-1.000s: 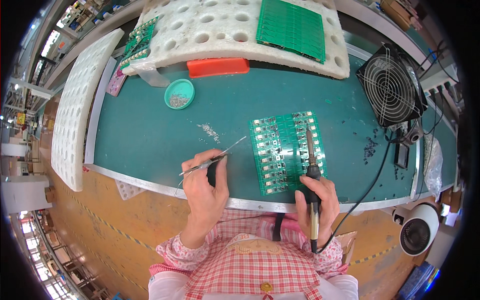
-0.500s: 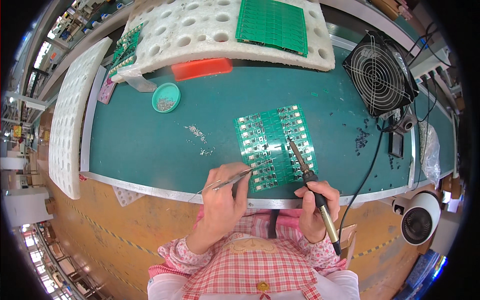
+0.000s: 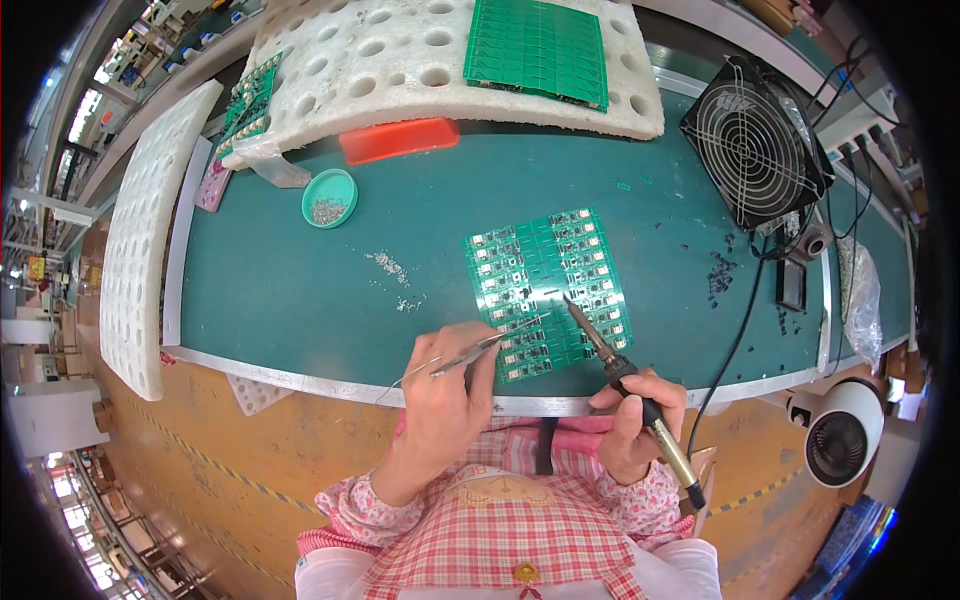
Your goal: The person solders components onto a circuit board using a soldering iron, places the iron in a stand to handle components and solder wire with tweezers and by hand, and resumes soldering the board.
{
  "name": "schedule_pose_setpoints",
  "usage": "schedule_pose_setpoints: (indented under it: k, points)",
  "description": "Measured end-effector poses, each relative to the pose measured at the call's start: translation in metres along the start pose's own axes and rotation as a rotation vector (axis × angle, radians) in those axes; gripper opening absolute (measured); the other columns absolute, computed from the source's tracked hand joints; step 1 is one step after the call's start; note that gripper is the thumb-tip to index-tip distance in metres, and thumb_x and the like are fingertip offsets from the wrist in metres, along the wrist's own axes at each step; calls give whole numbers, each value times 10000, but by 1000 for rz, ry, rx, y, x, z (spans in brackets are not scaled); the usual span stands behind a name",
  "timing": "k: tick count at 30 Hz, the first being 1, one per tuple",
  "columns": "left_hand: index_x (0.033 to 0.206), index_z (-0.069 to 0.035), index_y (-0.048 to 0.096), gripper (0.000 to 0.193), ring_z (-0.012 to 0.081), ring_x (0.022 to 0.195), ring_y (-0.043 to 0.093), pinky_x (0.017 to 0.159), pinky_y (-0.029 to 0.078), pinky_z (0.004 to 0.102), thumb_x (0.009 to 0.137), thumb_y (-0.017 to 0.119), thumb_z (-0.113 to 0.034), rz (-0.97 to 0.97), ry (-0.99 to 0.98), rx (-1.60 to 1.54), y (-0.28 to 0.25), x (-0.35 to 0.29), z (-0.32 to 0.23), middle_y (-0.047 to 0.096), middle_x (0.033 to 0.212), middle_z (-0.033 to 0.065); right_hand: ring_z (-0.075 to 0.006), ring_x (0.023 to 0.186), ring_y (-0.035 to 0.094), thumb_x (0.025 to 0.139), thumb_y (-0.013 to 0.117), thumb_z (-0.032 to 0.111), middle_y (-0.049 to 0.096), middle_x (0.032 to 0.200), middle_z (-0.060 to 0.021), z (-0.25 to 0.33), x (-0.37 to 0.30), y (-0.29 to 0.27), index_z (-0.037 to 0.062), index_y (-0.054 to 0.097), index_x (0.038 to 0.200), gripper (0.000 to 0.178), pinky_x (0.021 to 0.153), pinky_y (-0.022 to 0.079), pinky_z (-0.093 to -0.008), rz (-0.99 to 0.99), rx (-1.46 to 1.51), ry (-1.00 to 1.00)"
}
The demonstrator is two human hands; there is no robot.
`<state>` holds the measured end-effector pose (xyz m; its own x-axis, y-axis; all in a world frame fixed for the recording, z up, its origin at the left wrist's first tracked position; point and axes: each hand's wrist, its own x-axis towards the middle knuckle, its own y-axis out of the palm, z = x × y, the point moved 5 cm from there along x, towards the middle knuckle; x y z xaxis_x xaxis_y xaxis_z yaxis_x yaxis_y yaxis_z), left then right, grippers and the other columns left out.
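Observation:
A green circuit board panel, with small components in two columns, lies flat near the front edge of the bench. My left hand is closed on metal tweezers, whose points reach over the panel's left half. A thin, wire-like strand also sticks out from that hand; I cannot tell for certain what it is. My right hand grips a soldering iron by its dark handle. The iron slants up and left, its tip over the middle of the panel. Whether the tip touches the board is unclear.
A round green dish of tiny parts stands left, with loose bits beside it. Behind are a red tray and white foam carrying more green boards. A black fan, black scraps and the iron's cord lie right.
The soldering iron's tip has moved left and slightly down, from the right component column to the panel's middle. My right hand has tilted with it. The left hand has barely moved.

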<state>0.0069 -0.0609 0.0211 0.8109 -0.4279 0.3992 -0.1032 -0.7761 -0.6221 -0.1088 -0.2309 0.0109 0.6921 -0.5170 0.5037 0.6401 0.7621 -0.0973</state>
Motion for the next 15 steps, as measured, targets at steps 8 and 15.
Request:
schedule_pose_setpoints:
  k: [8,15]
  points:
    - [976,38,636,118,248,826,660,728,509,324,861,653,61,-37,-60,-62,-9,-3,7,675,965,139,-174,609,666,974,587,161,636,761,-120,-6,-8,-3,-25,535,1088,224,566,517,-279,-33,119,58]
    - [994,46,640,112,225,812,657,733,506,298,882,638,46,-33,-71,69,-19,-6,19,661,986,126,-171,613,643,985,578,183,644,729,-111,-3,-4,-1,-12,519,1094,231,590,507,-287,-1,97,62]
